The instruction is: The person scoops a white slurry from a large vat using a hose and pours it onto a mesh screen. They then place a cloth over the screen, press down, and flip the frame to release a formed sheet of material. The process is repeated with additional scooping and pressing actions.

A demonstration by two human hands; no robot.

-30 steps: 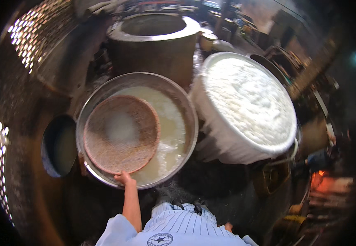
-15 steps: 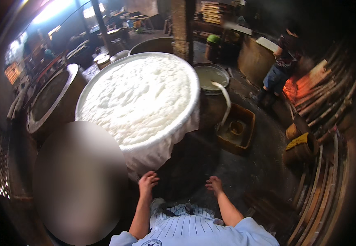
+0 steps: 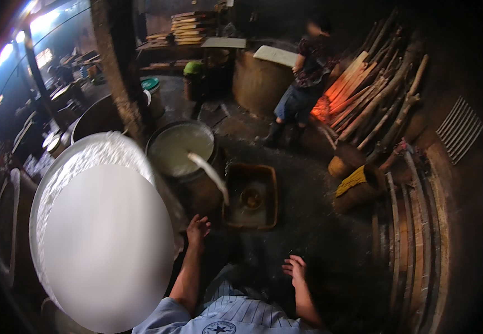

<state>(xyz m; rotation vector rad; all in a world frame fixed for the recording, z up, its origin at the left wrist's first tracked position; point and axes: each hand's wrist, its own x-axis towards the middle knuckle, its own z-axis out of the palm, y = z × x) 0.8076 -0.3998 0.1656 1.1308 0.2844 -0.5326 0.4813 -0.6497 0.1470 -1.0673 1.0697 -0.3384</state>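
My left hand [image 3: 198, 229] hangs in the air beside a large round vat of white froth [image 3: 108, 146], its fingers loosely curled and apart with nothing in them. Lower and to the right, my right hand [image 3: 295, 269] is held over the dark floor, also bare, fingers spread a little. Ahead of both hands stands a brown rectangular tub [image 3: 277, 195] with a small round vessel [image 3: 251, 198] inside. A pale curved hose or pipe [image 3: 208, 171] runs from a round vat of cloudy liquid [image 3: 183, 146] toward the tub. A blurred oval hides most of the frothy vat.
A person [image 3: 305, 72] stands by a big vat [image 3: 261, 83] near glowing firewood [image 3: 344, 92]. Long planks [image 3: 414, 250] lie at the right, below a brown barrel with yellow cloth [image 3: 358, 186]. A post [image 3: 120, 67] rises behind the froth. The dark floor [image 3: 325, 234] looks wet.
My view has swung right, so the frothy vat now sits further left and the tub lies ahead. Both hands stay empty. The person by the fire has shifted stance.
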